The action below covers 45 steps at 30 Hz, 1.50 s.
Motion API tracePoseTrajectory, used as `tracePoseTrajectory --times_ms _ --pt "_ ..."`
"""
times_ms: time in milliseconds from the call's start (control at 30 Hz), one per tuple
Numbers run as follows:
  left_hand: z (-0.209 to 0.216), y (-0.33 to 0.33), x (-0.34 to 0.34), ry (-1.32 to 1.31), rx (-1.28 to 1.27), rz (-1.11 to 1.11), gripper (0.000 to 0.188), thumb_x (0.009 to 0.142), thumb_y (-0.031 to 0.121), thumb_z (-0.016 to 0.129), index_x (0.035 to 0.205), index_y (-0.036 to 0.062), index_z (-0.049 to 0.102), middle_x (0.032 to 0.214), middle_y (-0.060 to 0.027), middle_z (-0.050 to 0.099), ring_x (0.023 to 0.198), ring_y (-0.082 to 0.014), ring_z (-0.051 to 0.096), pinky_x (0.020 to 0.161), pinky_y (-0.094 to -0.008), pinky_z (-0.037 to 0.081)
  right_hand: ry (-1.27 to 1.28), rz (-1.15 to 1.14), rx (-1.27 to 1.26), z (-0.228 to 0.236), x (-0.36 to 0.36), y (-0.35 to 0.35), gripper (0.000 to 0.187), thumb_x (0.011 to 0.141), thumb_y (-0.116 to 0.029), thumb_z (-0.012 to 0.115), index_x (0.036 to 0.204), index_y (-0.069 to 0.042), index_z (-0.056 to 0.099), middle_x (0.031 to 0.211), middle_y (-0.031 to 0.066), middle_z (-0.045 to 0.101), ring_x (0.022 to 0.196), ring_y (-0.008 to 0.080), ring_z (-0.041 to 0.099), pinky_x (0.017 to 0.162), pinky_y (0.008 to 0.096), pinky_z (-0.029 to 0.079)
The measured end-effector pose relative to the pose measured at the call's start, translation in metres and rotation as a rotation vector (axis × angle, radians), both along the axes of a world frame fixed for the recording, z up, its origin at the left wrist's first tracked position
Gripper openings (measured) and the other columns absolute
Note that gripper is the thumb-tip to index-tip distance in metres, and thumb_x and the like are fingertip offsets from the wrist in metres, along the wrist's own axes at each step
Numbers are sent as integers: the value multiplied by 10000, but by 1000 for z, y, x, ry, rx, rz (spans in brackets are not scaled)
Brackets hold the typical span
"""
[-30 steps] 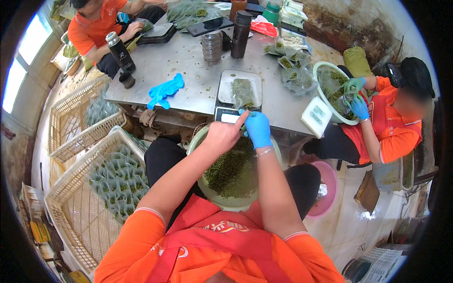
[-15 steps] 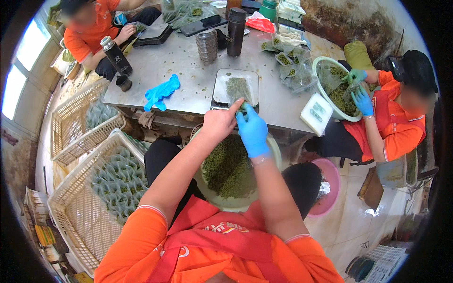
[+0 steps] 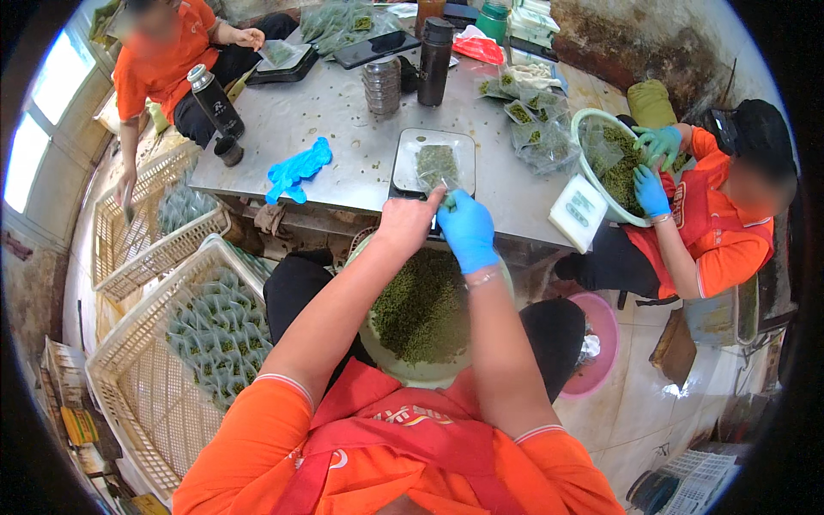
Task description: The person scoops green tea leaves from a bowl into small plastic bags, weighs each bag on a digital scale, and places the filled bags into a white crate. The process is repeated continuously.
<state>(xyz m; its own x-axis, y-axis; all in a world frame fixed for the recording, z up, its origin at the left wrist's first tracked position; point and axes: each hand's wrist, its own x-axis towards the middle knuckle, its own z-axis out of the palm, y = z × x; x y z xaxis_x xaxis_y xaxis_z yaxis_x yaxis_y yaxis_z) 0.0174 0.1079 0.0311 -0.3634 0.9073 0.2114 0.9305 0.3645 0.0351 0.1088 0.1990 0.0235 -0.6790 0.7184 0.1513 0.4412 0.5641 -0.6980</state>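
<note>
Clear bag (image 3: 436, 165) with green bits inside lies on the scale (image 3: 465, 153), scale set at the near edge of the tabletop (image 3: 356, 176), around mid-length. Left hand (image 3: 408, 220), bare, index finger pointing out and touching the bag's near end, other fingers curled; cannot tell if it grips. Right hand (image 3: 469, 230), in a blue glove, fingers drawn together, pinching the same near end of the bag. Hands side by side, just off the near edge. Below them, between the knees, green basin (image 3: 429, 373) holding a heap of loose green bits (image 3: 421, 300). Loose blue glove (image 3: 299, 170) near the near edge, left of the scale. Dark cup (image 3: 228, 152) and thermos (image 3: 216, 105) by the left edge, thermos tilted in view. Ribbed jar (image 3: 381, 86) and tall dark bottle (image 3: 435, 64) beyond the scale, black phone (image 3: 375, 50) just beside the jar, toward the far edge. Filled bags (image 3: 539, 137) piled along the right edge; white packet (image 3: 578, 213) at the near right corner. Crate (image 3: 124, 382) of upright filled bags on the floor at left, pink basin (image 3: 611, 343) on the floor at right.
</note>
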Motion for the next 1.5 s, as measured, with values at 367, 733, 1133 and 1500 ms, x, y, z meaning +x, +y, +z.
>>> tracePoseTrajectory --times_ms 367,733,1133,1500 --pt "-14 -76 33 -398 284 -235 257 795 226 581 1046 193 623 566 -91 581 492 -272 580 461 -373 472 317 160 -872 -25 86 -51 101 801 -16 569 902 -7 574 759 49 600 576 119 581 527 240 482" --pt "-36 -116 -70 -1364 1006 389 182 898 133 533 1048 33 547 670 -32 597 480 -57 492 434 -190 386 -200 331 -506 -3 86 -65 223 858 -264 568 939 -66 634 575 73 569 414 144 517 440 290 434" --pt "-23 -108 -31 -1285 750 309 229 880 131 545 1069 3 549 670 -29 600 542 -60 524 492 -207 442 364 93 -110 -7 59 -42 179 806 -64 604 980 -42 640 850 98 613 606 183 573 580 295 475" --pt "-34 -104 -2 -541 537 -101 210 794 137 614 1004 137 626 602 -92 591 528 -204 605 500 -313 470 52 -61 83 -11 9 -20 157 790 -184 599 917 -97 568 745 134 621 653 308 607 584 385 478"
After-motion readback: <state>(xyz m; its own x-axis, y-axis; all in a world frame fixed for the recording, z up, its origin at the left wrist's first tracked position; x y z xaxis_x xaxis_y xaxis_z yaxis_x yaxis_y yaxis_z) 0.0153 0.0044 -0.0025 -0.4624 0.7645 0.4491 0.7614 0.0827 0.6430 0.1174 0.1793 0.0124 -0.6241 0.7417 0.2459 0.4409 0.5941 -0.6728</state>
